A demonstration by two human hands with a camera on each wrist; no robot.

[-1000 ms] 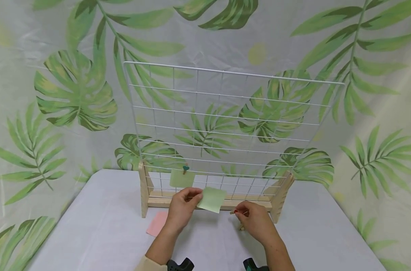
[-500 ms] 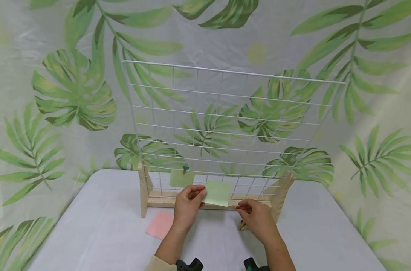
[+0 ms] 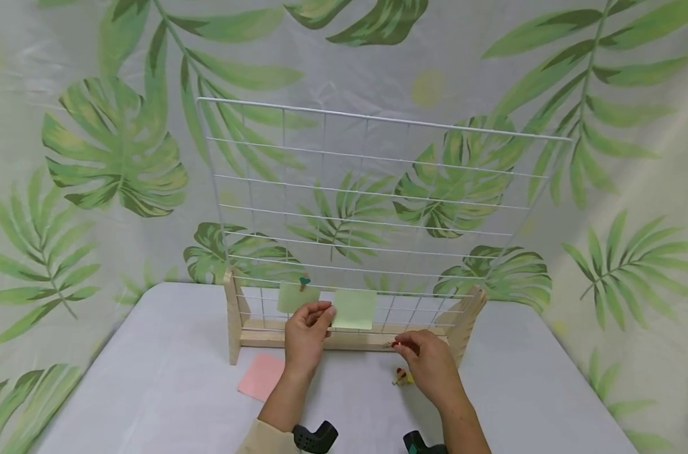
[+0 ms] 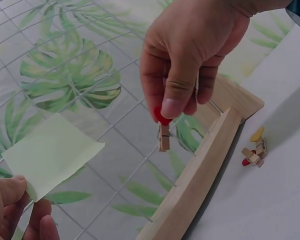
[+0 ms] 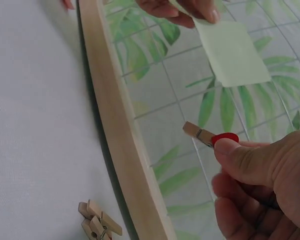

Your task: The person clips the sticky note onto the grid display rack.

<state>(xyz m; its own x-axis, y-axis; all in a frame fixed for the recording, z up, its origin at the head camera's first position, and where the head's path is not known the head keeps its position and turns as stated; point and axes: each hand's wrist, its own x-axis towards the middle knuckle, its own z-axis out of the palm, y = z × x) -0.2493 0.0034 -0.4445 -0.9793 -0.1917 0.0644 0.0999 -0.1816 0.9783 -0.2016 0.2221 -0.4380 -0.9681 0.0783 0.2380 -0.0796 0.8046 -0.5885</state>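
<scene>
My left hand pinches a pale green sticky note by its lower left corner, holding it flat in front of the wire grid. In my right hand a small wooden clothespin with a red decoration is pinched between thumb and fingertips, its wooden end pointing out toward the note's side. Left of the held note, another green note hangs on the grid under a clothespin with a teal top.
Pink sticky notes lie on the white table left of my left forearm. Spare clothespins with red and yellow tops lie in front of the grid's wooden base. A leaf-patterned cloth hangs behind.
My left hand has raised the green note toward the grid, and it now faces me more squarely. The right hand, still holding its clothespin, has risen slightly.
</scene>
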